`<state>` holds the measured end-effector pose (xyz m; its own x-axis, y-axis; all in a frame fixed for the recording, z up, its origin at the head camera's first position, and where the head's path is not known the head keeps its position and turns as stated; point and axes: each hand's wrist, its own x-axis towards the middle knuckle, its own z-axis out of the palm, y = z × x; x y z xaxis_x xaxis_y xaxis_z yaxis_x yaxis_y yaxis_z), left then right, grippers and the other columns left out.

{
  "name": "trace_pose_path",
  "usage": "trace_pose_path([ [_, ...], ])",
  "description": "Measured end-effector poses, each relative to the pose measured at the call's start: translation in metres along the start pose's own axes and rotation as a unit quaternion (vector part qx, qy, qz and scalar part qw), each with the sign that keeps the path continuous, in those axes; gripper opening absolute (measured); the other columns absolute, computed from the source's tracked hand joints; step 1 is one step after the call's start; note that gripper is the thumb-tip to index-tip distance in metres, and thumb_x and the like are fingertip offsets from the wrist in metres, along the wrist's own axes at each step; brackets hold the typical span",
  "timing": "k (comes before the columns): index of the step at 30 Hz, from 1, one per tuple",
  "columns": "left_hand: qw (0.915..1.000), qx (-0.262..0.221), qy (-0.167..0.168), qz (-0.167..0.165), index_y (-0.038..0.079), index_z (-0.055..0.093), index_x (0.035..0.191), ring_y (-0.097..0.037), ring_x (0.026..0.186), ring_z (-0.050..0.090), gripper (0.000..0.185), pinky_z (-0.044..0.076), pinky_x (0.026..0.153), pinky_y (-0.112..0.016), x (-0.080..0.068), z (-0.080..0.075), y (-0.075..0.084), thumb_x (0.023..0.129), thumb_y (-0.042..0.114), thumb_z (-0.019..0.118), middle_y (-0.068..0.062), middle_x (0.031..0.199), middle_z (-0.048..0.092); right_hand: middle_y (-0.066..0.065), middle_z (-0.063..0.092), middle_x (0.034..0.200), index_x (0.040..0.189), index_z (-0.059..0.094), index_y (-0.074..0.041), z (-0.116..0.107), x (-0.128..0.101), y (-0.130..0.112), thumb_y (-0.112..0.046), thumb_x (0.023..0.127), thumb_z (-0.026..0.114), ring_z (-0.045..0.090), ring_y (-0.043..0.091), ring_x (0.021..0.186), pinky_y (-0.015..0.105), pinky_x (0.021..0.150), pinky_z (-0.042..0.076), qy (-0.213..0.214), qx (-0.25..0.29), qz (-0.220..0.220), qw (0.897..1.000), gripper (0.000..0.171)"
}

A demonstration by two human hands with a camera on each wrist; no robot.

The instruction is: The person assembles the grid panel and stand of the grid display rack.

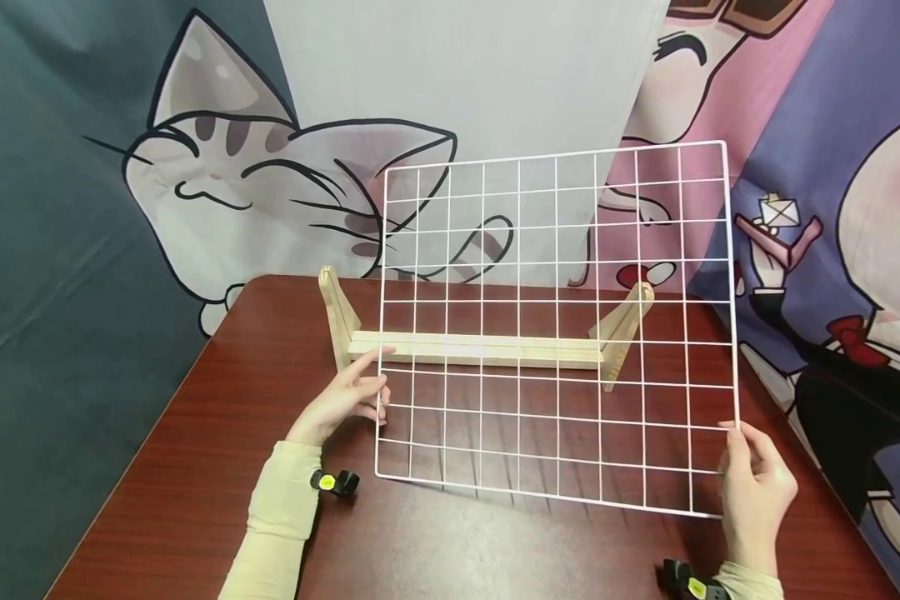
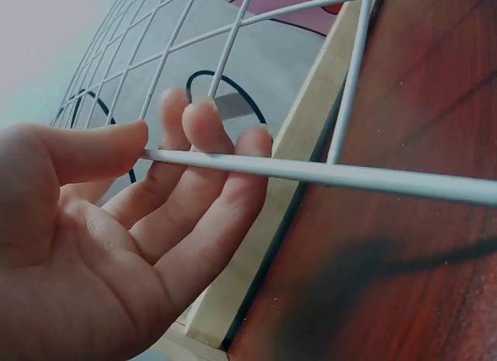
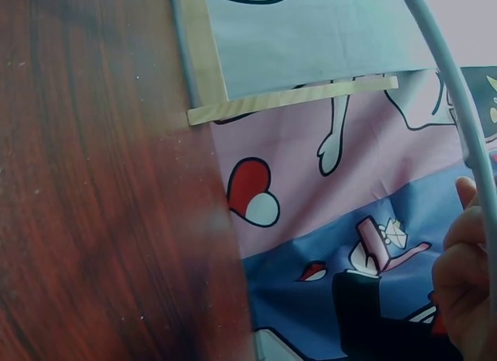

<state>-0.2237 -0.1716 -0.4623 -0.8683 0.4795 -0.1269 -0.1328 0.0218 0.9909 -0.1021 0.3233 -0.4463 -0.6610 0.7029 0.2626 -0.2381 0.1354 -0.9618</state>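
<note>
A white wire grid panel stands upright over the table, tilted slightly, between both hands. At its left edge, my left hand grips the outer rod; in the left wrist view the thumb and curled fingers close around that rod. My right hand pinches the right edge near the lower corner. Only part of that hand shows in the right wrist view, behind the white rod. Behind the grid, a pale wooden frame rests on the table, with a long crosspiece and an angled upright at each end.
The dark red-brown wooden table reaches back to a cloth backdrop printed with cartoon figures. The left upright of the frame stands just outside the grid's left edge. Small black devices are strapped to both wrists.
</note>
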Motion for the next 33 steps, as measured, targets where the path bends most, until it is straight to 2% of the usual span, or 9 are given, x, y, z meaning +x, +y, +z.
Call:
trace_pose_path([
  [7,0.9992,0.004,0.031,0.026,0.01,0.028,0.149,-0.015,0.055,0.061,0.053,0.059,0.059,-0.035,-0.004,0.004,0.006,0.101,0.01,0.049,-0.002,0.064,0.05,-0.005,0.055,0.047,0.091,0.073,-0.005,0.002,0.001,-0.001,-0.002,0.092,0.061,0.039,0.007,0.032,0.024,0.029,0.022,0.007,0.029,0.015,0.999,0.012],
  [15,0.9943,0.053,0.062,0.068,0.002,0.037,0.128,-0.015,0.051,0.063,0.032,0.058,0.054,-0.036,-0.009,0.008,0.012,0.098,0.0,0.047,-0.004,0.061,0.048,-0.002,0.055,0.048,0.089,0.071,-0.001,0.004,0.003,0.001,-0.002,0.092,0.06,0.041,0.008,0.034,0.025,0.029,0.022,-0.003,0.074,0.03,0.997,0.011],
  [21,0.9898,0.066,0.067,0.107,0.003,0.039,0.12,-0.023,0.051,0.063,0.025,0.057,0.055,-0.042,-0.01,0.008,0.015,0.098,-0.001,0.048,-0.008,0.061,0.048,-0.001,0.054,0.048,0.089,0.068,-0.004,0.004,0.005,0.001,-0.009,0.094,0.06,0.044,0.008,0.036,0.02,0.03,0.03,-0.019,0.062,0.061,0.996,0.011],
  [26,0.9834,0.068,0.059,0.158,-0.006,0.037,0.121,-0.026,0.05,0.062,0.025,0.058,0.056,-0.037,-0.012,0.005,0.017,0.099,-0.001,0.046,-0.017,0.061,0.045,0.001,0.054,0.05,0.096,0.065,-0.004,0.005,0.005,0.002,-0.012,0.096,0.058,0.045,0.011,0.036,0.021,0.031,0.035,-0.045,0.054,0.071,0.995,0.011],
  [27,0.9819,0.07,0.06,0.165,-0.007,0.037,0.121,-0.025,0.05,0.062,0.025,0.058,0.057,-0.036,-0.012,0.004,0.017,0.099,-0.002,0.046,-0.019,0.061,0.044,0.001,0.054,0.051,0.097,0.065,-0.005,0.005,0.005,0.002,-0.012,0.096,0.057,0.046,0.011,0.035,0.023,0.03,0.033,-0.052,0.05,0.071,0.995,0.011],
  [30,0.9759,0.088,0.07,0.187,-0.007,0.039,0.12,-0.026,0.051,0.061,0.023,0.057,0.058,-0.033,-0.014,0.002,0.019,0.099,-0.002,0.046,-0.021,0.061,0.044,0.001,0.054,0.053,0.101,0.063,-0.006,0.006,0.004,0.005,-0.015,0.098,0.055,0.049,0.012,0.034,0.027,0.028,0.03,-0.074,0.032,0.068,0.994,0.012],
  [33,0.9703,0.103,0.088,0.201,-0.006,0.041,0.118,-0.026,0.051,0.06,0.022,0.056,0.06,-0.031,-0.017,0.0,0.022,0.098,-0.003,0.047,-0.021,0.061,0.045,0.001,0.054,0.054,0.101,0.062,-0.006,0.007,0.003,0.008,-0.016,0.099,0.052,0.053,0.012,0.038,0.026,0.03,0.035,-0.096,0.013,0.058,0.994,0.014],
])
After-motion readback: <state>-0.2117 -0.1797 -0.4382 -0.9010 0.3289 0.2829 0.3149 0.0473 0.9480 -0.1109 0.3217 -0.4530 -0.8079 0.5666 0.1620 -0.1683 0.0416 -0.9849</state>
